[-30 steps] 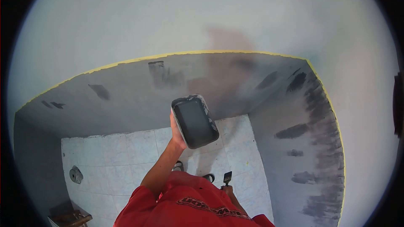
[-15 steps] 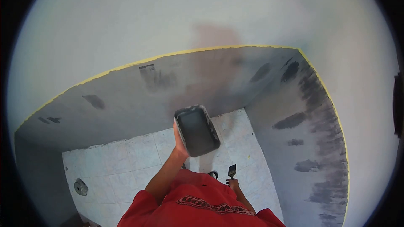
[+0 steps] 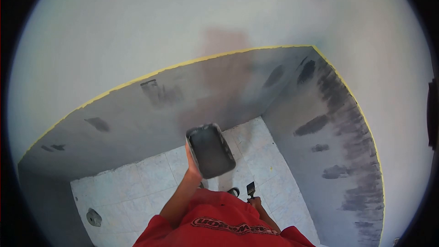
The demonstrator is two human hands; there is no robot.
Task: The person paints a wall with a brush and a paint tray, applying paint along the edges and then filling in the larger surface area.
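My left hand (image 3: 192,167) grips a rectangular dark paint tray (image 3: 211,152) by its left side and underside, holding it in front of my body. Grey paint shows inside, with smears along the rim. Low by my right side, my right hand (image 3: 255,201) is wrapped round the handle of a paintbrush (image 3: 250,189), its dark bristles pointing up and away from me. The brush is apart from the wall. Part of the right hand's fingers is hidden behind the handle.
Yellow masking tape (image 3: 201,59) runs along the top of the grey-painted wall (image 3: 123,123). Darker wet-looking strokes cover parts of the right wall (image 3: 356,155). A tape roll-like round object (image 3: 93,217) lies on the pale tiled floor (image 3: 151,178).
The view has shifted slightly, so the walls and tape line sit a little differently. The tray is slightly lower in view. Both hands keep their holds.
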